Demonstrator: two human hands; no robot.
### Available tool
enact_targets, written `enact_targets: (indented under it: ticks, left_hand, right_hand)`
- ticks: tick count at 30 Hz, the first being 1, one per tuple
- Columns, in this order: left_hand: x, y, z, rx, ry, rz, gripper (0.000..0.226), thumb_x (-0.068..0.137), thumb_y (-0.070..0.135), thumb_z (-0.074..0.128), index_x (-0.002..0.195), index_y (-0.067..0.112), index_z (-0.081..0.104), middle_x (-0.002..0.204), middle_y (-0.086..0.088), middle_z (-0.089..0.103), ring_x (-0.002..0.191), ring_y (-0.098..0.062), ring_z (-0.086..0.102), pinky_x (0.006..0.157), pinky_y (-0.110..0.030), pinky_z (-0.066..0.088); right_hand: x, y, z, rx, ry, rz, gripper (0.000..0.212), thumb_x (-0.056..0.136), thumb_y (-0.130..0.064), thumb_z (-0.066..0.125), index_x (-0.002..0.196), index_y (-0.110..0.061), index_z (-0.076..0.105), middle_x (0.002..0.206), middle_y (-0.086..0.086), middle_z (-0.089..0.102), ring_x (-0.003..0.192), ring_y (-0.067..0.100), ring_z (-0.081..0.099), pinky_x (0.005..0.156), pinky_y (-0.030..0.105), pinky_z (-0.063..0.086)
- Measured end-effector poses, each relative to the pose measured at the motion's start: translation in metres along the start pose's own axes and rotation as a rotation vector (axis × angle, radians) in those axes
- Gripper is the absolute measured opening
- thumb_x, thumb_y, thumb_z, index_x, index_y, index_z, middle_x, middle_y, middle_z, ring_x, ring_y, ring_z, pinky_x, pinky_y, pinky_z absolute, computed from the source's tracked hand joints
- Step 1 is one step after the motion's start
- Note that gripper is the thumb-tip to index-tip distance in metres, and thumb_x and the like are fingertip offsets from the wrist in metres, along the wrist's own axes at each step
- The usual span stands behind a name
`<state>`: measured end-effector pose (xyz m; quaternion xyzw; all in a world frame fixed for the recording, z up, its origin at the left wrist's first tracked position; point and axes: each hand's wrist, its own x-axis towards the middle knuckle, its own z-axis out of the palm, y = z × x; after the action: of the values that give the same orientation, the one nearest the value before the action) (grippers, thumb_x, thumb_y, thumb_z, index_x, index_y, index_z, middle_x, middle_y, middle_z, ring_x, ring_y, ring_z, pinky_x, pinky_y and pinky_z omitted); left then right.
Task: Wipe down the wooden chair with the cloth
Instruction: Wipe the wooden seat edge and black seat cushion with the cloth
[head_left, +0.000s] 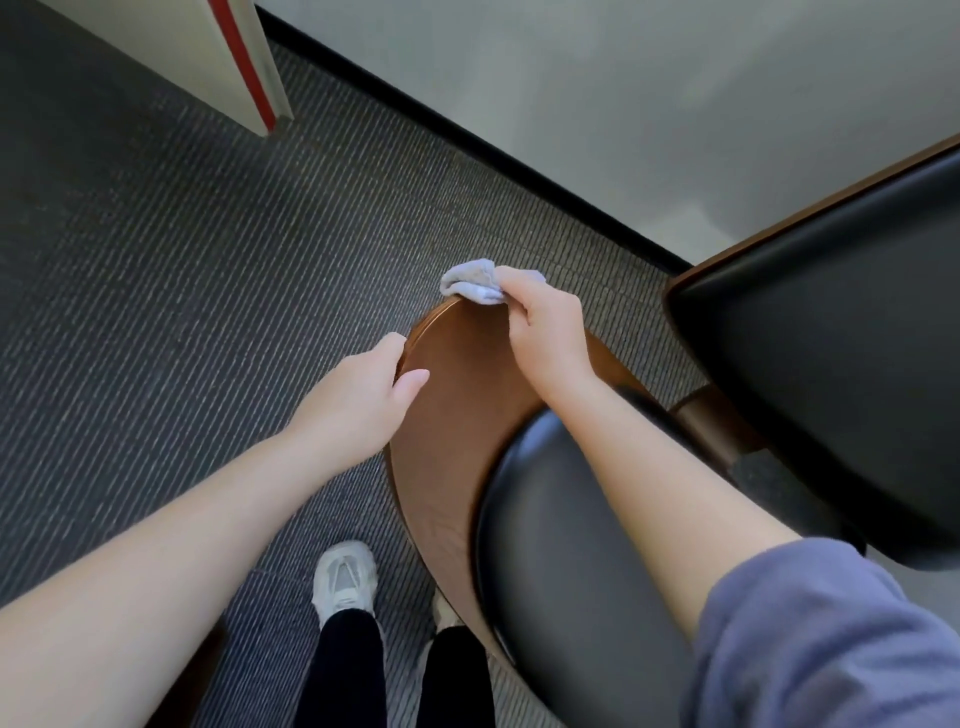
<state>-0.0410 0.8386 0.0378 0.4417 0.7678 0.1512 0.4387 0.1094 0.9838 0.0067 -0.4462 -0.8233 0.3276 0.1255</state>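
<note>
A wooden chair (457, 415) with a curved brown shell and black padded cushion stands below me, right of centre. My right hand (545, 332) grips a bunched grey cloth (470, 280) and holds it against the far top edge of the wooden shell. My left hand (363, 400) holds the shell's left rim, fingers curled over the edge and thumb lying on the wood.
A second chair with a black cushion (831, 338) stands close on the right. A grey wall with a black baseboard (519, 171) runs behind. A white panel with a red stripe (249, 67) stands top left. My feet (345, 577) are on striped carpet.
</note>
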Motion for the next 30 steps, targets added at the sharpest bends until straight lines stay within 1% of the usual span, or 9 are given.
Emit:
enact_targets:
  ticks: [3, 6, 9, 11, 15, 22, 24, 27, 30]
  left_hand:
    - [-0.004, -0.009, -0.003, -0.26, 0.035, -0.017, 0.022, 0.099, 0.025, 0.046, 0.12, 0.024, 0.054, 0.109, 0.005, 0.063, 0.095, -0.01, 0.059, 0.082, -0.03, 0.044]
    - [-0.005, -0.016, -0.011, -0.372, 0.207, -0.027, 0.045, 0.098, 0.011, 0.045, 0.142, 0.017, 0.043, 0.142, 0.003, 0.046, 0.124, -0.006, 0.046, 0.1, -0.024, 0.033]
    - [-0.001, -0.013, -0.019, -0.329, 0.184, 0.084, 0.059, 0.095, 0.002, 0.045, 0.151, 0.019, 0.033, 0.154, 0.008, 0.032, 0.14, -0.001, 0.029, 0.116, -0.028, 0.026]
    - [0.004, -0.005, -0.026, -0.291, 0.173, 0.162, 0.058, 0.095, 0.0, 0.043, 0.149, 0.02, 0.038, 0.149, 0.012, 0.038, 0.136, 0.002, 0.033, 0.115, -0.02, 0.025]
    - [0.021, 0.01, -0.037, -0.173, 0.246, 0.242, 0.037, 0.096, 0.003, 0.04, 0.119, 0.016, 0.066, 0.1, 0.014, 0.062, 0.083, -0.001, 0.055, 0.078, -0.009, 0.04]
    - [0.056, 0.027, -0.047, 0.112, 0.162, 0.357, 0.028, 0.099, 0.023, 0.047, 0.106, 0.007, 0.069, 0.102, -0.012, 0.067, 0.097, -0.026, 0.061, 0.088, -0.045, 0.045]
    - [0.063, 0.032, -0.043, 0.267, 0.061, 0.352, 0.034, 0.101, 0.031, 0.044, 0.125, 0.013, 0.061, 0.114, -0.009, 0.057, 0.104, -0.025, 0.056, 0.091, -0.045, 0.044]
    - [0.059, 0.029, -0.028, 0.405, -0.005, 0.393, 0.047, 0.105, 0.032, 0.033, 0.149, 0.017, 0.034, 0.145, -0.002, 0.042, 0.124, -0.024, 0.048, 0.098, -0.042, 0.037]
    - [0.048, 0.022, -0.013, 0.325, 0.051, 0.334, 0.052, 0.107, 0.029, 0.029, 0.155, 0.013, 0.021, 0.157, -0.001, 0.033, 0.135, -0.023, 0.043, 0.106, -0.04, 0.032]
  right_hand:
    - [-0.008, -0.014, 0.001, 0.05, -0.027, -0.168, 0.032, 0.09, 0.005, 0.048, 0.104, -0.011, 0.071, 0.108, -0.006, 0.069, 0.1, 0.009, 0.062, 0.087, 0.023, 0.049]
    - [-0.006, -0.017, 0.0, 0.037, -0.075, -0.284, 0.036, 0.088, 0.006, 0.047, 0.11, -0.01, 0.071, 0.115, -0.004, 0.068, 0.11, 0.011, 0.061, 0.09, 0.031, 0.051]
    - [-0.003, -0.015, -0.005, 0.011, -0.121, -0.335, 0.035, 0.089, 0.008, 0.049, 0.11, -0.009, 0.072, 0.116, -0.003, 0.067, 0.112, 0.013, 0.059, 0.091, 0.034, 0.05]
    - [-0.001, -0.017, -0.007, -0.058, -0.123, -0.335, 0.033, 0.09, 0.004, 0.05, 0.108, -0.01, 0.073, 0.118, 0.002, 0.063, 0.111, 0.018, 0.057, 0.093, 0.034, 0.049]
    - [0.001, -0.024, -0.014, -0.067, -0.184, -0.171, 0.04, 0.087, -0.007, 0.045, 0.111, -0.017, 0.074, 0.12, 0.004, 0.057, 0.114, 0.02, 0.052, 0.1, 0.027, 0.04]
    - [-0.016, -0.036, -0.023, 0.061, -0.145, 0.076, 0.036, 0.093, 0.001, 0.048, 0.122, -0.009, 0.068, 0.136, 0.004, 0.058, 0.122, 0.002, 0.045, 0.101, -0.001, 0.022]
    - [-0.019, -0.037, -0.02, 0.079, -0.091, 0.108, 0.026, 0.097, -0.009, 0.054, 0.116, -0.009, 0.071, 0.132, 0.006, 0.062, 0.117, 0.003, 0.053, 0.095, 0.0, 0.027]
    - [-0.016, -0.037, -0.017, 0.087, -0.021, 0.178, 0.02, 0.096, -0.016, 0.058, 0.11, -0.012, 0.072, 0.111, 0.004, 0.07, 0.08, 0.0, 0.057, 0.075, 0.004, 0.035]
    - [-0.015, -0.038, -0.011, 0.095, -0.019, 0.171, 0.023, 0.095, -0.011, 0.058, 0.115, -0.013, 0.07, 0.111, 0.002, 0.071, 0.09, 0.004, 0.057, 0.081, 0.008, 0.038]
